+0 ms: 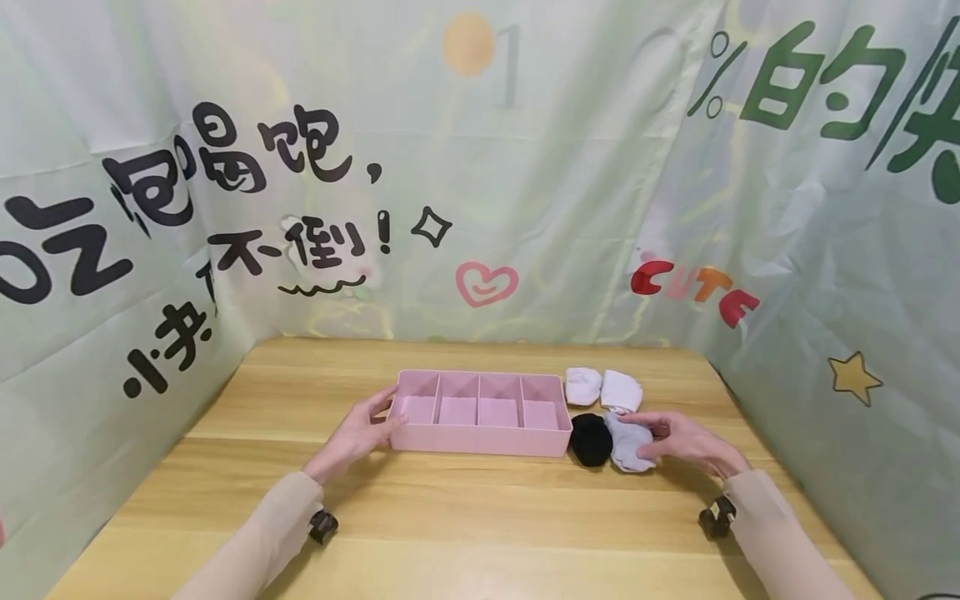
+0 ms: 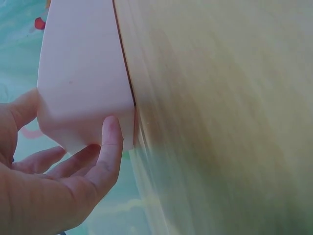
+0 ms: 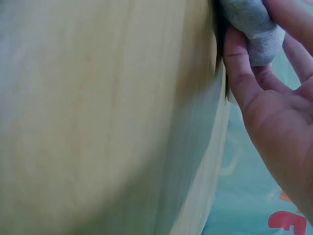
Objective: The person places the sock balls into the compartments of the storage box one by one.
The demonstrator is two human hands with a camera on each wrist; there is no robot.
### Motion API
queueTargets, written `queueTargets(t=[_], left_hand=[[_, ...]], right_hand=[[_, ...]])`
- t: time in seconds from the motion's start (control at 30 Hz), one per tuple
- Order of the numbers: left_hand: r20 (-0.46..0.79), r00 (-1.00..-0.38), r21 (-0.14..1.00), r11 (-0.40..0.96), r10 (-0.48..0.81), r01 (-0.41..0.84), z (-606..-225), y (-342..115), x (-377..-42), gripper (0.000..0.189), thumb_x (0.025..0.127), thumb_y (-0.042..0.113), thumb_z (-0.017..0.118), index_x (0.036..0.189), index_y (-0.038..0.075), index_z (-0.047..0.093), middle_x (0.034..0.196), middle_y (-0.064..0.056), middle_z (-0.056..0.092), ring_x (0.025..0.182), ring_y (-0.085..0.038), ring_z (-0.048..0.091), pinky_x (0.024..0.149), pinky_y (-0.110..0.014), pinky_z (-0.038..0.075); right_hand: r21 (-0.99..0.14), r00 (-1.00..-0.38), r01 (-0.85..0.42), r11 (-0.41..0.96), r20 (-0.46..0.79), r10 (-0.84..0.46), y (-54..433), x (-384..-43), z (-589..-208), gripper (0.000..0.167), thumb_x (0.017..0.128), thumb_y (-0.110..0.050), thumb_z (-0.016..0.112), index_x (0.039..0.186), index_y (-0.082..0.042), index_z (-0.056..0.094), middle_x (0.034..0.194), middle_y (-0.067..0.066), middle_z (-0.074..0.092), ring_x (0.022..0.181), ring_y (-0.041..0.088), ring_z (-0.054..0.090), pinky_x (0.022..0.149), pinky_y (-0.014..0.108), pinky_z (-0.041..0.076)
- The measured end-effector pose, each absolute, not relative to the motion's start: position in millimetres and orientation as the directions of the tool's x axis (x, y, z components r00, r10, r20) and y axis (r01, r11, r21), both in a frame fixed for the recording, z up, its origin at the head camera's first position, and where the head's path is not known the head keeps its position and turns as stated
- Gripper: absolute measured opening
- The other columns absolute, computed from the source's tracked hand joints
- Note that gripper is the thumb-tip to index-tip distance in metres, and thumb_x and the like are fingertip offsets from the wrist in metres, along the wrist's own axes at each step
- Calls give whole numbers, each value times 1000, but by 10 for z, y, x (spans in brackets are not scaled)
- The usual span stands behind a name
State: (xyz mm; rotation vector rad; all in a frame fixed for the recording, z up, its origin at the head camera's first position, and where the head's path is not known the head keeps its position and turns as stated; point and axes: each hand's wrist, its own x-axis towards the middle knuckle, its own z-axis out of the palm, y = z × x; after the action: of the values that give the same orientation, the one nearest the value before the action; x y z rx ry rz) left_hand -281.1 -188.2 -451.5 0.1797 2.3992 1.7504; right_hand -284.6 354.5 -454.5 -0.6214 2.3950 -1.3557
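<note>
A pink box (image 1: 480, 440) with several compartments in a row sits on the wooden table. My left hand (image 1: 369, 427) holds its left end, the thumb at the front corner and the fingers round the end wall; the left wrist view shows this hand (image 2: 73, 181) against the box's end (image 2: 83, 73). Beyond the box's right end lies a rolled grey sock (image 1: 630, 443). My right hand (image 1: 686, 442) grips it from the right, and in the right wrist view the grey sock (image 3: 261, 39) is between thumb and fingers. Touching it on the left is a rolled black sock (image 1: 592, 440).
Two white rolled socks (image 1: 583, 386) lie side by side behind the black and grey ones, close to the box's right end. Printed cloth (image 1: 480, 192) hangs round the table's back and sides. The table surface (image 1: 480, 517) stretches in front of the box.
</note>
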Motion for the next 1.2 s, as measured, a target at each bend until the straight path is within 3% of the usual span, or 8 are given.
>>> queueTargets(t=[0.4,0.6,0.73,0.9,1.1,1.2], left_hand=[[-58,-975,955,298,212,8,-4484,-1888,-2815,70,98,15,61,156,10,24,151,-31,35,132,-47,45,91,-40,58],[-67,-979,945,327,191,-1,-4454,-1898,-2800,71,96,20,64,156,13,26,150,-29,38,129,-44,49,91,-40,58],[-74,-979,940,342,188,-6,-4467,-1900,-2795,73,95,21,65,156,14,26,150,-29,38,126,-45,52,89,-40,59],[-64,-977,942,334,201,7,-4495,-1891,-2785,73,95,20,66,156,13,26,150,-30,38,123,-43,55,89,-40,59],[-63,-973,951,308,220,8,-4500,-1899,-2790,72,96,17,65,156,12,26,150,-30,38,120,-40,58,88,-40,59],[-48,-972,954,299,229,23,-4487,-1900,-2805,71,96,17,64,156,10,26,149,-31,39,120,-40,58,88,-40,59]], right_hand=[[-868,-921,-158,470,-41,-386,3614,-2803,-4478,60,87,-10,73,137,11,48,129,32,56,99,5,59,81,21,55],[-892,-951,-138,431,-2,-309,3615,-2822,-4409,61,88,-12,73,139,8,48,140,35,46,102,0,58,84,19,55],[-914,-964,-118,389,12,-264,3541,-2848,-4399,63,88,-13,73,141,7,46,148,31,39,104,-4,58,87,17,53],[-945,-967,-108,308,28,-254,3378,-2893,-4402,66,89,-12,72,144,7,42,144,20,49,106,-3,58,89,15,52],[-970,-964,-103,219,42,-264,3118,-2989,-4397,66,91,-11,69,146,6,38,125,-9,60,106,-1,59,88,16,53],[-975,-963,-108,192,55,-262,2982,-3033,-4360,64,92,-11,69,146,5,39,121,-13,61,105,1,59,86,19,54]])
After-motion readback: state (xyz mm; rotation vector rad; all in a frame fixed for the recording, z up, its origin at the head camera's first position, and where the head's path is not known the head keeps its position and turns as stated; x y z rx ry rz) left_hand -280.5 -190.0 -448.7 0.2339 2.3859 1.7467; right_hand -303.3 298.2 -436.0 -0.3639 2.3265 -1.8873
